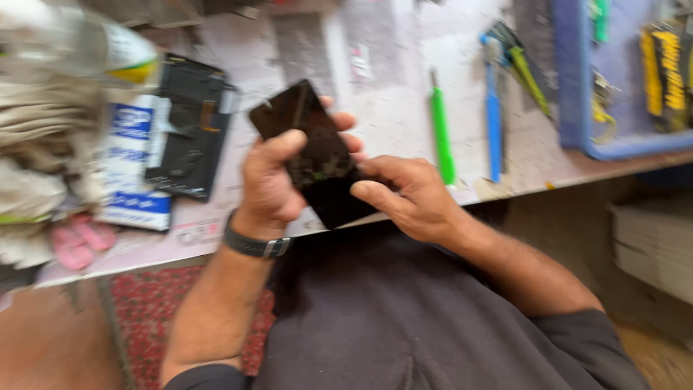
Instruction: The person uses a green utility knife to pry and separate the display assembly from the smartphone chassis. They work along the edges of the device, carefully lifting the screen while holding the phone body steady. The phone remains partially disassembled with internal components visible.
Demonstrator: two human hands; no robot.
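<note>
Above the bench [404, 108], one black phone [314, 155] in both hands' closed grip, left hand [271, 184] and right hand [411, 198].

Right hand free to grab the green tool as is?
Probably not at once: the right hand is on the phone. The green tool lies unobstructed just beyond it on the table.
</note>
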